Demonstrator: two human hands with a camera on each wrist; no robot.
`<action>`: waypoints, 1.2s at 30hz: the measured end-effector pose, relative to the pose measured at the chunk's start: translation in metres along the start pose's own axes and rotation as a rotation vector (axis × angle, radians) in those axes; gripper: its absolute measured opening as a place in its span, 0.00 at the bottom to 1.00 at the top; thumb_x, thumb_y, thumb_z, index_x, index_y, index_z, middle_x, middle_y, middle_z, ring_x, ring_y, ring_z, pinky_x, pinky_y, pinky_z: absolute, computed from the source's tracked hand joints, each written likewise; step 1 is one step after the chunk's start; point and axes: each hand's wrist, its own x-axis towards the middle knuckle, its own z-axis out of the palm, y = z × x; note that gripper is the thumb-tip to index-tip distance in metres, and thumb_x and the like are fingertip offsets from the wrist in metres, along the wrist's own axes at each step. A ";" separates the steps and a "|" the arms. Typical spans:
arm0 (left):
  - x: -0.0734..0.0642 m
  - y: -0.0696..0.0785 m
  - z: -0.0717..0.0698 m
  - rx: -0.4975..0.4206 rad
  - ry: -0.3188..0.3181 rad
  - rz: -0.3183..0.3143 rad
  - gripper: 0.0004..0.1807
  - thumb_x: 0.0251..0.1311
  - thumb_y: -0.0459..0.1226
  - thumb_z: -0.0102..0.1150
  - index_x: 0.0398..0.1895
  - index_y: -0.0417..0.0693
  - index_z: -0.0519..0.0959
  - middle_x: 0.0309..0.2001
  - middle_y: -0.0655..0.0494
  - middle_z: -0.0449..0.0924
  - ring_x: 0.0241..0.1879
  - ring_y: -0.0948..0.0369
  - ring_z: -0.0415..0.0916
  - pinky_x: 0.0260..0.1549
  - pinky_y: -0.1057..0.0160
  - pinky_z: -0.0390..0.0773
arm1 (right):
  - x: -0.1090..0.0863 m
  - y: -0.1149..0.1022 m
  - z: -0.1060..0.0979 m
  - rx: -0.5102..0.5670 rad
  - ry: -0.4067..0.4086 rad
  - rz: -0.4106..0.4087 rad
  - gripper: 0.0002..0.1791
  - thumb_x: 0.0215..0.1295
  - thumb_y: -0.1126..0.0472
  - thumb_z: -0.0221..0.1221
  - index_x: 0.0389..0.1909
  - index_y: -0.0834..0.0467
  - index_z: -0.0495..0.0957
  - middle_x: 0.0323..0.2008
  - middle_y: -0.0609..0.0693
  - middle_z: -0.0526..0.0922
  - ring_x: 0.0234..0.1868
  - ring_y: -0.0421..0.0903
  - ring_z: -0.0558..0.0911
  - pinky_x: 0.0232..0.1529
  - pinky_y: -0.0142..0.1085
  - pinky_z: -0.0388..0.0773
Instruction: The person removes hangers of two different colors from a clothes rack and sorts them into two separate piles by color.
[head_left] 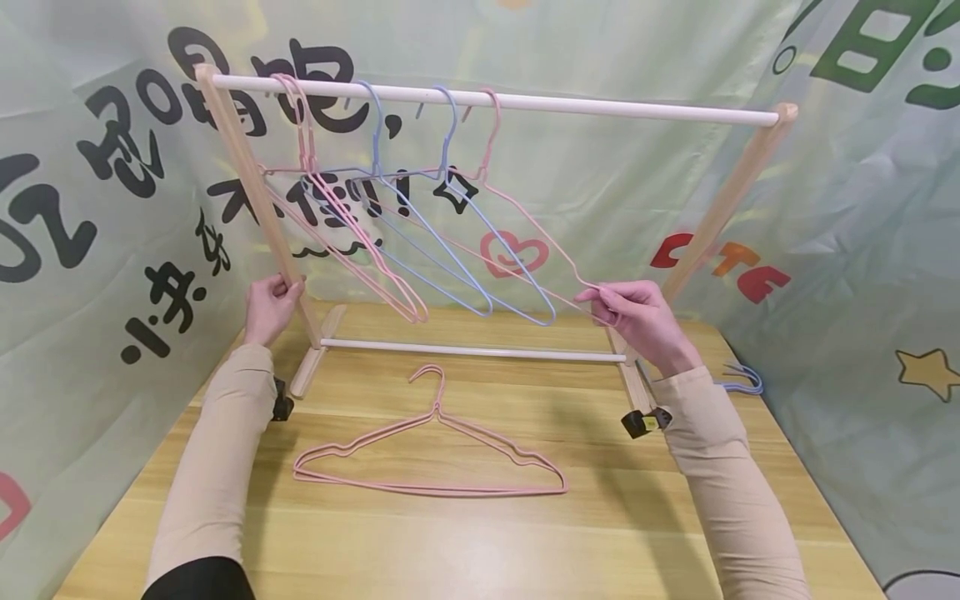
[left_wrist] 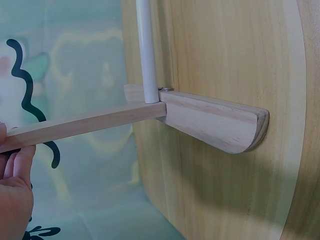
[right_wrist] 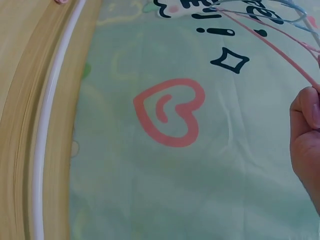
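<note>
A clothes rack with a white top rail and wooden posts stands on the table. My left hand grips the left post low down; the left wrist view shows its fingers around that post. On the rail hang pink hangers at the left, then two blue hangers, then another pink hanger. With thumb and fingers, my right hand pinches the right corner of this last one, whose hook stays over the rail. In the right wrist view, the right hand is partly cut off.
Overlapping pink hangers lie flat on the wooden table, in front of the rack's lower white bar. Blue hanger hooks show beyond the right foot. A printed cloth encloses the back and sides.
</note>
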 end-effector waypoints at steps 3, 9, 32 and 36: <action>0.000 0.000 -0.001 -0.003 -0.004 -0.001 0.21 0.73 0.38 0.50 0.59 0.30 0.78 0.57 0.32 0.79 0.59 0.40 0.79 0.63 0.44 0.76 | -0.004 -0.002 -0.003 -0.001 0.023 -0.006 0.18 0.77 0.72 0.45 0.43 0.68 0.86 0.20 0.54 0.57 0.26 0.49 0.55 0.32 0.39 0.49; 0.000 0.000 -0.001 -0.002 0.002 -0.004 0.21 0.74 0.38 0.50 0.59 0.30 0.78 0.57 0.33 0.80 0.59 0.41 0.79 0.62 0.45 0.76 | -0.012 -0.003 -0.010 -0.009 0.070 -0.012 0.19 0.75 0.75 0.44 0.41 0.68 0.86 0.19 0.53 0.53 0.23 0.48 0.52 0.31 0.39 0.48; -0.002 0.003 0.000 -0.012 -0.010 -0.029 0.22 0.74 0.39 0.50 0.60 0.31 0.77 0.58 0.32 0.79 0.59 0.40 0.79 0.63 0.45 0.76 | -0.022 0.003 -0.021 0.046 0.319 -0.085 0.17 0.72 0.77 0.50 0.37 0.65 0.89 0.32 0.52 0.90 0.25 0.47 0.57 0.29 0.28 0.73; -0.003 0.004 0.000 -0.021 -0.018 -0.030 0.22 0.74 0.39 0.49 0.61 0.31 0.76 0.59 0.32 0.78 0.60 0.39 0.78 0.63 0.44 0.76 | -0.020 -0.001 -0.020 0.022 0.343 -0.103 0.18 0.72 0.77 0.49 0.35 0.66 0.88 0.23 0.50 0.82 0.25 0.48 0.56 0.25 0.31 0.60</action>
